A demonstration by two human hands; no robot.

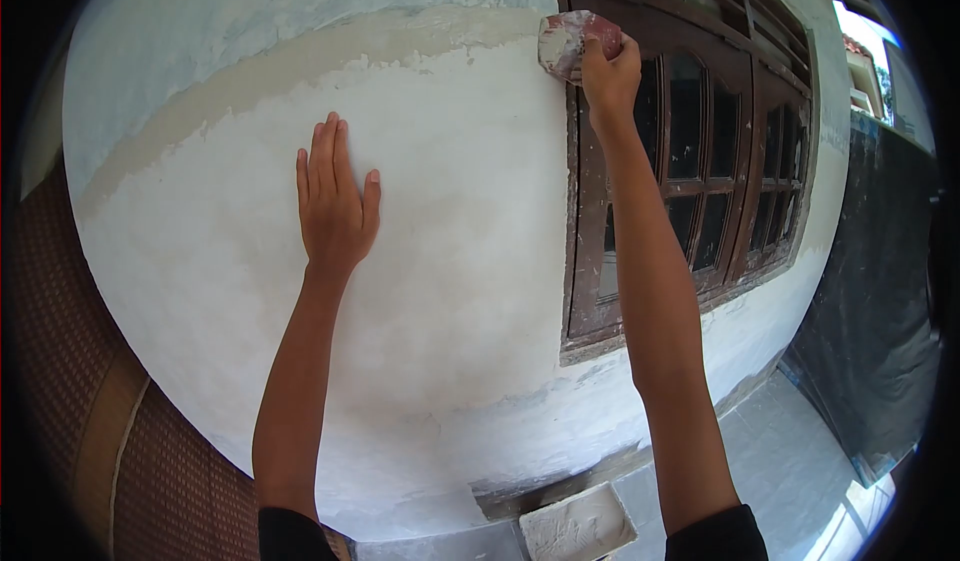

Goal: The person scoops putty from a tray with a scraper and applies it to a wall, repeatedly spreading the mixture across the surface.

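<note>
Brown woven panelling (60,361) with a fine checked pattern fills the far left edge, beside a white-coated wall (460,281) that takes up most of the view. Across the upper part of that wall runs a band of bare beige plaster (250,91), and above it the surface is pale blue-grey and patchy. The left hand (335,206) lies spread flat against the white coat, palm to the wall, fingers together and pointing up, thumb out to the side, gripping nothing; its black sleeve (290,536) shows at the bottom edge. Low down and near, at the foot of the wall, a rectangular tray (578,526) smeared with white filler rests on the ground. To the right of centre the right hand (608,76) is raised high and closed around a sanding pad (565,41), reddish and dusted white, which is pressed to the wall at the upper left corner of a dark brown wooden window frame (580,261). The frame is flecked with white along its left edge and holds several small glass panes (685,111). Grey floor tiles (790,451) lie below the window, and a black sheet (880,291) hangs at the far right.
</note>
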